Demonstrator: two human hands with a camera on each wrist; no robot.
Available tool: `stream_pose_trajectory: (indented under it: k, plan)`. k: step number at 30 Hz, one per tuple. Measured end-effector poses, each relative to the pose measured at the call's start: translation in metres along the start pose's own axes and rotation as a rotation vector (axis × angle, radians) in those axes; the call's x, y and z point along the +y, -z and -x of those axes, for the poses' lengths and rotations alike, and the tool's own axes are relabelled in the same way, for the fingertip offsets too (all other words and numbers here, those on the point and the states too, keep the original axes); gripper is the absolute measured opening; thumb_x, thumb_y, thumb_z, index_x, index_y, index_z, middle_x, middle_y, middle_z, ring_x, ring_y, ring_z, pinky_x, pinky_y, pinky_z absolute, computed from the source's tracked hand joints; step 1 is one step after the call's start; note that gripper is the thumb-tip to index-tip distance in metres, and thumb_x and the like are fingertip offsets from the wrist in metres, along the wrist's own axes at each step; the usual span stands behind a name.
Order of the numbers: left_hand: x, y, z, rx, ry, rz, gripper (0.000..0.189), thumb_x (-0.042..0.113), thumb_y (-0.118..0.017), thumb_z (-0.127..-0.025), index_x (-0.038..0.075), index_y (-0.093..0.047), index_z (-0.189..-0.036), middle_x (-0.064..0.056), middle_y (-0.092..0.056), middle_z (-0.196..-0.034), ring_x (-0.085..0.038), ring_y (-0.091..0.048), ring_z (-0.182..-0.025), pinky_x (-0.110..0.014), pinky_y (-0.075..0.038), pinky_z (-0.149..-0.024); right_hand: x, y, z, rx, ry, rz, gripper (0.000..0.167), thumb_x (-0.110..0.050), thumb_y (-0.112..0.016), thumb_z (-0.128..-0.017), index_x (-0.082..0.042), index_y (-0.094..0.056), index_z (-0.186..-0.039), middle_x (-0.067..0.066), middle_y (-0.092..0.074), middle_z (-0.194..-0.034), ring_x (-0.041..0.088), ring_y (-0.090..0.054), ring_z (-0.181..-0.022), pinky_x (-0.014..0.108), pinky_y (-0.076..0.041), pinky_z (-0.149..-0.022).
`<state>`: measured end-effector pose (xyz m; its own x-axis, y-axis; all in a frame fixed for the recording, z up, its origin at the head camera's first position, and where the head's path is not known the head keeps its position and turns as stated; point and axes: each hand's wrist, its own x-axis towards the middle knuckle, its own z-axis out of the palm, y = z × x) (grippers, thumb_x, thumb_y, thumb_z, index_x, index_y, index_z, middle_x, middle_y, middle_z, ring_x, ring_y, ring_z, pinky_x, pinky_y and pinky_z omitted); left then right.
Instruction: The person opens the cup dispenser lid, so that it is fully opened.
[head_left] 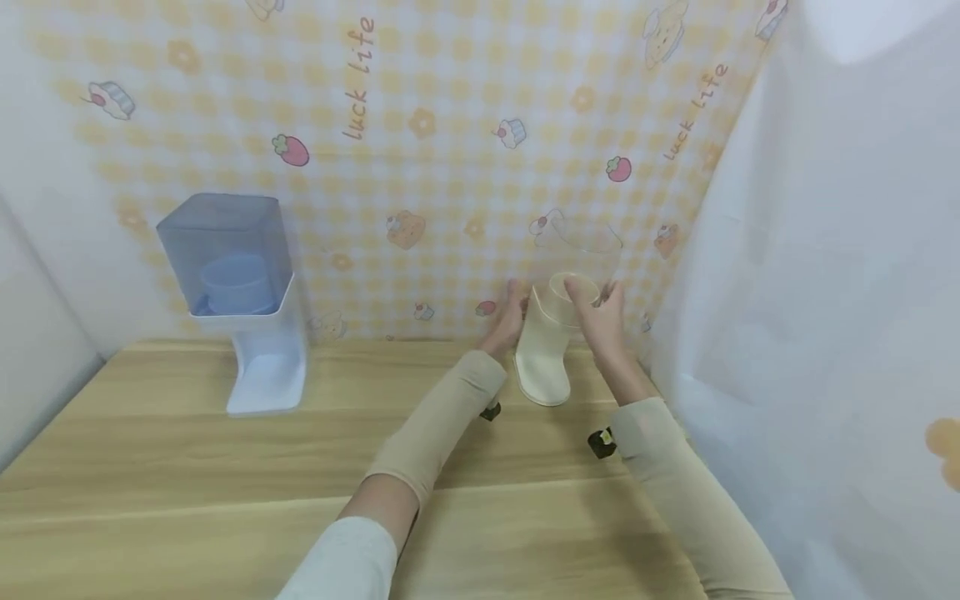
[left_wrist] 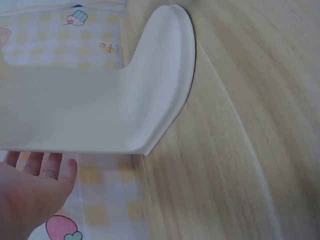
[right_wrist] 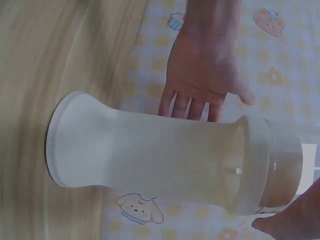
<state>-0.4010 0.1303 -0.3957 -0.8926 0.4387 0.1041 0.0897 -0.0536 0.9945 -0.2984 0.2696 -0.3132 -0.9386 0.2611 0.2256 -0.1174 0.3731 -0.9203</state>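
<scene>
A cream pet dispenser stand (head_left: 543, 367) with a curved foot stands upright at the back right of the table. A clear round container (head_left: 573, 242) sits on its top. My left hand (head_left: 510, 317) is at the stand's left side. In the left wrist view the left hand's fingers (left_wrist: 52, 165) are straight and reach behind the stand, fingertips partly hidden. My right hand (head_left: 603, 321) holds the right side of the clear container, thumb on its front and the other fingers mostly hidden. The right wrist view catches the right thumb (right_wrist: 272, 225) close to the cream rim.
A second dispenser with a white stand (head_left: 270, 375) and a blue-grey square tank (head_left: 225, 217) is at the left, a round cup-like piece inside the tank. A checked cloth (head_left: 420, 183) hangs behind the wooden table (head_left: 337, 467). A white curtain (head_left: 795, 333) hangs close on the right.
</scene>
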Motion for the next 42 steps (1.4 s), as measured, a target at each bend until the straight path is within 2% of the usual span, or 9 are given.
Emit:
stream_pose_trajectory:
  k: [6,10,14,17,22,28,31,36,42]
  plan:
    - [-0.007,-0.001,-0.001,-0.068,0.052,0.093,0.086,0.084,-0.010,-0.088,0.016,-0.050,-0.123,-0.022,-0.056,-0.106,-0.039,-0.059,-0.091,-0.065,-0.042,-0.104,0.004,-0.017,-0.003,0.060,-0.013,-0.041,0.111,-0.061,-0.069,-0.085,-0.004,-0.004,-0.156,0.022,-0.010,-0.163,0.037,-0.016,-0.151,0.050,-0.023,-0.123]
    - [-0.007,-0.001,-0.008,-0.056,0.015,0.072,0.076,0.081,-0.016,-0.091,0.027,-0.046,-0.135,-0.005,-0.056,-0.113,-0.025,-0.058,-0.103,-0.058,-0.039,-0.111,0.004,-0.023,-0.007,0.111,0.023,-0.017,0.112,-0.061,-0.073,-0.082,-0.005,-0.008,-0.155,0.023,-0.016,-0.160,0.039,-0.021,-0.149,0.054,-0.026,-0.121]
    - [-0.007,0.000,-0.009,-0.070,-0.018,0.047,0.068,0.068,-0.010,-0.100,0.023,-0.048,-0.134,-0.006,-0.058,-0.116,-0.040,-0.055,-0.118,-0.052,-0.040,-0.112,0.003,-0.025,-0.006,0.123,0.000,-0.014,0.119,-0.060,-0.074,-0.081,-0.009,0.001,-0.158,0.019,-0.010,-0.164,0.037,-0.015,-0.152,0.053,-0.021,-0.123]
    - [-0.008,0.000,-0.008,-0.085,-0.043,0.052,0.064,0.062,-0.008,-0.103,0.018,-0.052,-0.119,-0.011,-0.060,-0.101,-0.046,-0.059,-0.103,-0.056,-0.047,-0.102,0.003,-0.025,-0.004,0.120,-0.014,-0.008,0.123,-0.060,-0.075,-0.081,-0.010,0.006,-0.159,0.017,-0.007,-0.166,0.036,-0.012,-0.153,0.051,-0.018,-0.124]
    - [-0.009,-0.001,-0.002,-0.069,-0.073,0.016,0.069,0.069,-0.008,-0.099,0.018,-0.053,-0.112,-0.018,-0.062,-0.100,-0.036,-0.064,-0.085,-0.062,-0.049,-0.096,0.005,-0.022,-0.005,0.116,0.020,0.030,0.116,-0.061,-0.075,-0.080,-0.005,-0.007,-0.156,0.020,-0.019,-0.160,0.037,-0.025,-0.147,0.052,-0.026,-0.121]
    - [-0.007,0.000,0.006,-0.042,-0.032,0.039,0.073,0.072,-0.008,-0.097,0.018,-0.054,-0.112,-0.036,-0.055,-0.115,-0.049,-0.061,-0.096,-0.065,-0.047,-0.095,0.009,-0.019,-0.006,0.089,0.039,0.039,0.115,-0.060,-0.075,-0.080,-0.005,-0.009,-0.156,0.021,-0.018,-0.161,0.038,-0.025,-0.148,0.053,-0.027,-0.121]
    - [-0.009,0.002,0.011,-0.034,-0.029,0.039,0.073,0.071,-0.008,-0.098,0.017,-0.055,-0.112,-0.035,-0.057,-0.111,-0.045,-0.064,-0.087,-0.066,-0.050,-0.089,0.010,-0.021,-0.003,0.068,0.042,0.034,0.115,-0.060,-0.075,-0.081,-0.005,-0.007,-0.157,0.022,-0.016,-0.162,0.038,-0.023,-0.149,0.053,-0.027,-0.121]
    - [-0.013,0.000,0.022,-0.047,-0.014,0.044,0.072,0.072,-0.008,-0.098,0.018,-0.055,-0.109,-0.013,-0.061,-0.092,-0.022,-0.062,-0.074,-0.050,-0.056,-0.079,0.012,-0.017,0.002,0.038,0.069,0.039,0.107,-0.058,-0.074,-0.083,-0.002,-0.016,-0.153,0.024,-0.030,-0.153,0.039,-0.037,-0.138,0.052,-0.038,-0.113]
    - [-0.010,-0.003,0.033,0.011,0.062,0.106,0.077,0.075,-0.015,-0.097,0.010,-0.056,-0.109,-0.020,-0.058,-0.103,-0.031,-0.059,-0.088,-0.059,-0.048,-0.095,0.009,-0.007,0.006,-0.034,0.070,0.052,0.113,-0.059,-0.072,-0.084,-0.006,-0.004,-0.158,0.020,-0.016,-0.163,0.037,-0.026,-0.147,0.055,-0.030,-0.118]
